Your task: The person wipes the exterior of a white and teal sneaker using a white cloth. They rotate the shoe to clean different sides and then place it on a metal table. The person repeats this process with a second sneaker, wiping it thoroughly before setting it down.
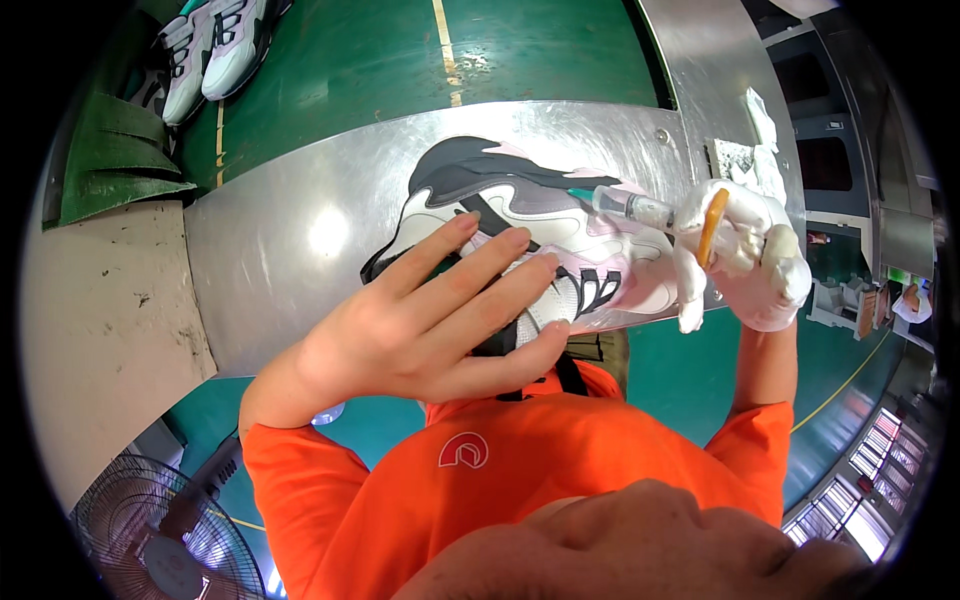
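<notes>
A white, grey, black and pale pink sneaker (510, 200) lies on its side on the metal tabletop (290, 190), sole away from me and toe to the right. My left hand (440, 310), bare, holds it with fingers spread over the upper near the ankle opening, which they partly hide. My right hand (745, 245), in a white glove, is closed round a clear syringe (640, 208). The syringe's green tip points left, at the edge between upper and sole. A thin orange-brown stick (712, 228) is also held between the gloved fingers.
Beyond the tabletop runs a green belt surface (350, 70) with a yellow line. A pair of similar sneakers (225, 50) stands at the far left. White crumpled paper (762, 125) lies at the right edge. A fan (165, 540) stands at lower left.
</notes>
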The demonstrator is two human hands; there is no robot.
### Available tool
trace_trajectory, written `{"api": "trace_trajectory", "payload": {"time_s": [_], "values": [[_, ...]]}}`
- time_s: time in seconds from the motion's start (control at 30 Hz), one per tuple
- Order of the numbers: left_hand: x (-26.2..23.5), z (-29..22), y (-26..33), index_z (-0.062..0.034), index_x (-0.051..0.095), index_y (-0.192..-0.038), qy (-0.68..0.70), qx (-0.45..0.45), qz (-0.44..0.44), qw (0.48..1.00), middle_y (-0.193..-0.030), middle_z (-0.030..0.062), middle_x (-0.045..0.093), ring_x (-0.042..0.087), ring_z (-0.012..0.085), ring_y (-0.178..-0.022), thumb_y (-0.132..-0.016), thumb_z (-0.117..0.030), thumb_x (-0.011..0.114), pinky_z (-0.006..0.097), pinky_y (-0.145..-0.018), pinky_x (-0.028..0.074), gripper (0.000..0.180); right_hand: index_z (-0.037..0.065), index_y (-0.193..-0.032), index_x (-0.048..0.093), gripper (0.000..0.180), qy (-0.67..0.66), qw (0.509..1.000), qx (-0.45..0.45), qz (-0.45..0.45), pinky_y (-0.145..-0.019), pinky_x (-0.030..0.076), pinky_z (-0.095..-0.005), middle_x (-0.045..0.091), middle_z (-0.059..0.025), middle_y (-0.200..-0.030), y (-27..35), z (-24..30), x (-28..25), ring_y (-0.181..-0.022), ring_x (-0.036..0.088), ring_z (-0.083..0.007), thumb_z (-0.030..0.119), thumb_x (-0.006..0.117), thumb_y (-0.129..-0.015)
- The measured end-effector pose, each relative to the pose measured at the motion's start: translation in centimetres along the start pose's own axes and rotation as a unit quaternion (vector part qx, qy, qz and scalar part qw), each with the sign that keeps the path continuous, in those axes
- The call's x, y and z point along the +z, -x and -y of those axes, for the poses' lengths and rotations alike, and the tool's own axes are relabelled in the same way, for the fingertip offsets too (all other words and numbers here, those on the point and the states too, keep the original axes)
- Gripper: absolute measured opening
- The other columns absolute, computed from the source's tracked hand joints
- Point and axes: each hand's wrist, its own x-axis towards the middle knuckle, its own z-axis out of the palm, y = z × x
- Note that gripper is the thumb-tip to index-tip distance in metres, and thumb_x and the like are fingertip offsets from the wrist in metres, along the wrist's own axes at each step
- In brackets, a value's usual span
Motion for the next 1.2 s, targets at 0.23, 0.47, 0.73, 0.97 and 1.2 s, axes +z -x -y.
{"api": "trace_trajectory", "payload": {"time_s": [0.23, 0.47, 0.73, 0.97, 1.2], "values": [[-0.5, 0.1, -0.6, -0.0268, 0.064, -0.1, -0.007, 0.008, 0.025, 1.0, -0.11, 0.0087, 0.066, 0.066, 0.0267, -0.098, -0.079, -0.019, 0.067, 0.042, -0.088, 0.052, 0.022, -0.013, -0.1, 0.055, 0.083, -0.009, 0.999, 0.033, 0.009, -0.06, 0.047, -0.0262, 0.06, -0.0132, -0.076, 1.0, 0.7, -0.9, -0.062, 0.06, -0.019, 0.056, 0.073, -0.058], [-0.6, -0.3, -0.8, -0.024, 0.063, -0.099, -0.002, -0.01, 0.028, 1.0, -0.109, 0.0092, 0.067, 0.066, 0.0281, -0.099, -0.078, -0.022, 0.072, 0.043, -0.091, 0.05, 0.024, -0.013, -0.099, 0.055, 0.082, -0.002, 1.0, -0.008, -0.029, -0.063, 0.047, -0.0264, 0.06, -0.0124, -0.075, 1.9, -0.3, -2.1, -0.064, 0.061, -0.0192, 0.056, 0.073, -0.058], [-0.6, -0.3, -1.1, -0.0252, 0.062, -0.099, -0.041, -0.01, 0.056, 0.998, -0.11, 0.0054, 0.066, 0.064, 0.0238, -0.102, -0.078, -0.02, 0.069, 0.039, -0.094, 0.048, 0.023, -0.014, -0.102, 0.052, 0.08, -0.071, 0.995, -0.064, -0.027, -0.044, 0.049, -0.029, 0.057, -0.0176, -0.064, 3.2, -2.3, -3.4, -0.045, 0.058, -0.0242, 0.055, 0.068, -0.064], [-1.2, -0.9, -2.2, -0.0218, 0.062, -0.096, -0.042, -0.024, 0.097, 0.994, -0.113, 0.0119, 0.066, 0.064, 0.0254, -0.102, -0.077, -0.015, 0.07, 0.04, -0.092, 0.05, 0.022, -0.014, -0.102, 0.051, 0.079, -0.083, 0.991, -0.094, -0.039, -0.037, 0.048, -0.0294, 0.057, -0.0187, -0.062, 4.5, -4.1, -4.9, -0.041, 0.058, -0.0257, 0.055, 0.068, -0.066], [-1.0, -1.7, -2.5, -0.0183, 0.063, -0.095, -0.054, -0.035, 0.119, 0.991, -0.114, 0.0162, 0.065, 0.064, 0.0282, -0.103, -0.076, -0.013, 0.07, 0.041, -0.091, 0.05, 0.021, -0.014, -0.102, 0.052, 0.081, -0.139, 0.985, -0.099, -0.033, -0.035, 0.047, -0.0291, 0.058, -0.0195, -0.061, 5.4, -5.5, -5.4, -0.039, 0.057, -0.0245, 0.057, 0.068, -0.067]]}}
